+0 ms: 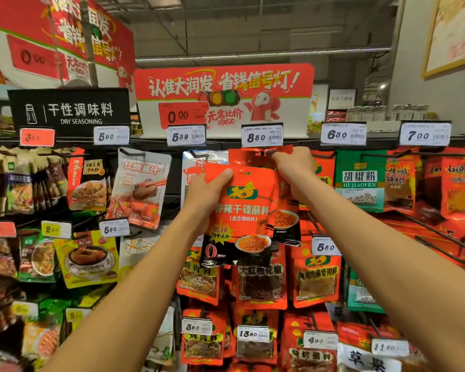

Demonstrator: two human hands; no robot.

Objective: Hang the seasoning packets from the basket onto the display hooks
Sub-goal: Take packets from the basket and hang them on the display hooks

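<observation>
My left hand [206, 193] grasps a red seasoning packet [242, 218] at its upper left corner, thumb on the front, fingers behind. The packet is flat, glossy plastic with a black lower part and a printed bowl of chili powder. My right hand [293, 163] is curled and pinches the top of another red packet [249, 157] at the display hook, under the 8.50 price tag [262, 135].
</observation>
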